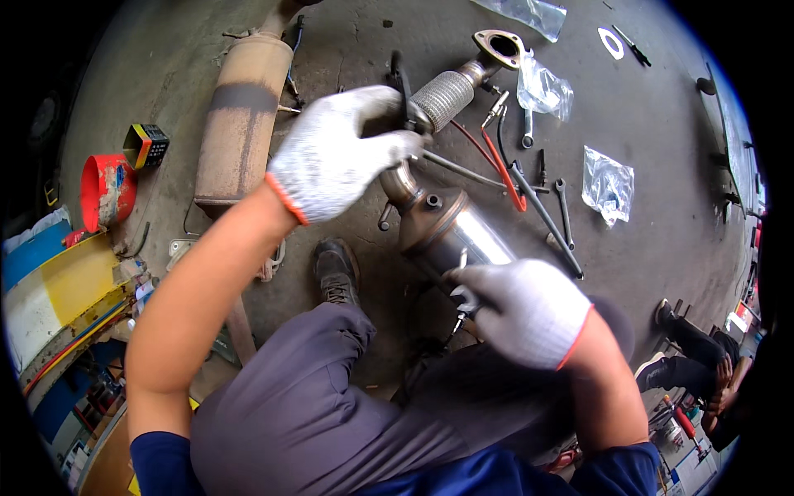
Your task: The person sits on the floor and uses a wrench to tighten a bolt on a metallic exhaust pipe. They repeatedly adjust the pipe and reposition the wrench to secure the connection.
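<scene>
A catalytic converter (473,233) with a shiny metal body lies on the floor in front of me, joined to a braided flex pipe (444,97) with a flange (499,48) at its far end. My gloved left hand (343,149) is closed at the near end of the flex pipe, its fingers around a dark, blurred metal piece (403,87). My gloved right hand (533,310) is closed on a wrench (466,299) beside the converter's near end; part of the wrench is hidden in the glove. A sensor with a red-sleeved cable (509,175) lies next to the pipe.
A rusty muffler (240,120) lies at left, near a red ring-shaped container (108,192) and a small black-yellow box (145,146). Right of the converter are a long bar (546,219), wrenches (565,213) and plastic bags (609,185). Another person's legs (691,355) show at right.
</scene>
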Demonstrator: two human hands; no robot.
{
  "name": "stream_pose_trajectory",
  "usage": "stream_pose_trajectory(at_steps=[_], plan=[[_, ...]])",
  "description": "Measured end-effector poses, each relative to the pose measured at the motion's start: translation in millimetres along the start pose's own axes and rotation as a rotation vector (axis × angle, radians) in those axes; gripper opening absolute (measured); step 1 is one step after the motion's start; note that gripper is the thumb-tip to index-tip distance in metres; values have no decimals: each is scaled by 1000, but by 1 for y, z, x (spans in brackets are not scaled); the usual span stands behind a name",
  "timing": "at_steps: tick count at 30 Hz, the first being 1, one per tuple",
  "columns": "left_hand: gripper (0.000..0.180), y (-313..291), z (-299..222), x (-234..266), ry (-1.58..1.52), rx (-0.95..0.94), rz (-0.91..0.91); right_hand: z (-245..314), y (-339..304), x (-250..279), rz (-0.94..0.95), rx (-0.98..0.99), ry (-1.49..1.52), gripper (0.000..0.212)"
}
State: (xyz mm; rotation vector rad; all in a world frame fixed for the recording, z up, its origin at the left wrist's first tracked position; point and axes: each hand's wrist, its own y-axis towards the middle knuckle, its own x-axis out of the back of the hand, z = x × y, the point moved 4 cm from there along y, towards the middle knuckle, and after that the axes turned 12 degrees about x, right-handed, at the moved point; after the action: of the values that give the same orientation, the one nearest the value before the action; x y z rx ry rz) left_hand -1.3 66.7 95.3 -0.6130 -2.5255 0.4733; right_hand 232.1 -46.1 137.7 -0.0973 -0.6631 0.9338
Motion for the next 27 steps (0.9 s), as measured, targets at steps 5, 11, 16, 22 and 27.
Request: stream_pose_trajectory(at_steps=[5,11,16,22,27], plan=[[25,8,44,-43,-194,2,64,-11,-1,25,-235,-219,38,42],[27,22,75,-61,-207,-89,58,-27,0,20,-256,-246,-101,44],[27,20,73,-64,-121,-151,22,-24,7,9,-200,-206,-67,42],[25,26,79,-72,-101,-153,30,-17,6,3,-159,-164,-32,43],[22,30,85,-80,48,-207,12,-17,7,2,-146,-110,-28,42]])
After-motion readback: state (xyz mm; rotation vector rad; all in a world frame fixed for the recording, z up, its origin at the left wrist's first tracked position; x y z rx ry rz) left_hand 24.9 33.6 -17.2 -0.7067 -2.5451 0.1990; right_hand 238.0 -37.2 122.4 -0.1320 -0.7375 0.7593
